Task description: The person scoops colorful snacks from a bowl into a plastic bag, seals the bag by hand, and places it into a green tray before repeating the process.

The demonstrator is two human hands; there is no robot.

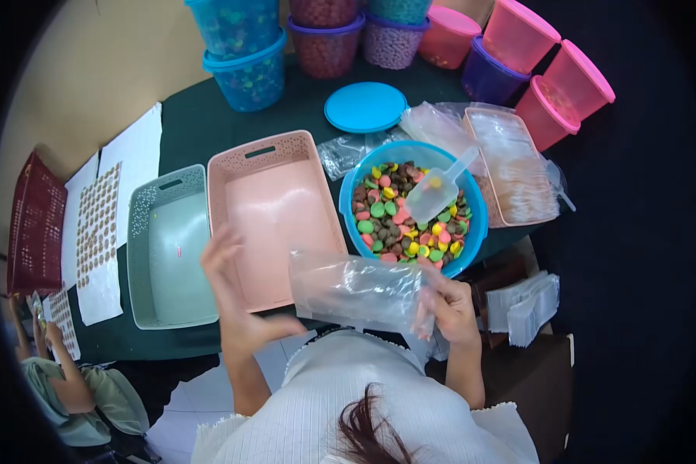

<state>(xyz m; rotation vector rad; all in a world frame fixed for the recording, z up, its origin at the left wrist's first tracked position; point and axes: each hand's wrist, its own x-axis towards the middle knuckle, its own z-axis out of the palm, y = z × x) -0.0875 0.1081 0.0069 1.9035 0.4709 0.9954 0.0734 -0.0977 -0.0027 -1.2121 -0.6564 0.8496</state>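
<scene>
So, the clear bag point(356, 290) is held up in front of the person's white top point(348, 394), on the near side of the worktop point(201, 116), betw. the pink basket's point(274, 193) near corner and the blue bowl's point(475, 236) near rim. Looks-wise: long, approx. rectangular, colourless, thin see-thru plastic, lying crosswise w/ its length running L to R. V. glossy, w/ bright white streaks & fine creases, esp. toward the R end; the L end is smoother and a bit hazy, w/ pink showing thru at its top corner. Walls look slightly rumpled, not pulled taut.

Grip, R hand point(450, 309): fingers closed on the bag's R end, plastic bunched a little there. Grip, L hand point(243, 305): wide open, thumb & fingers spread, blurred, holding nothing, just beside the bag's L end and over the near-left part of the pink basket.

The bowl's full of button-shaped sweets point(379, 205) in brown, pink, green & yellow, w/ a clear scoop point(433, 193) resting on top. More clear bags point(510, 174) are stacked in a basket to its R.
</scene>
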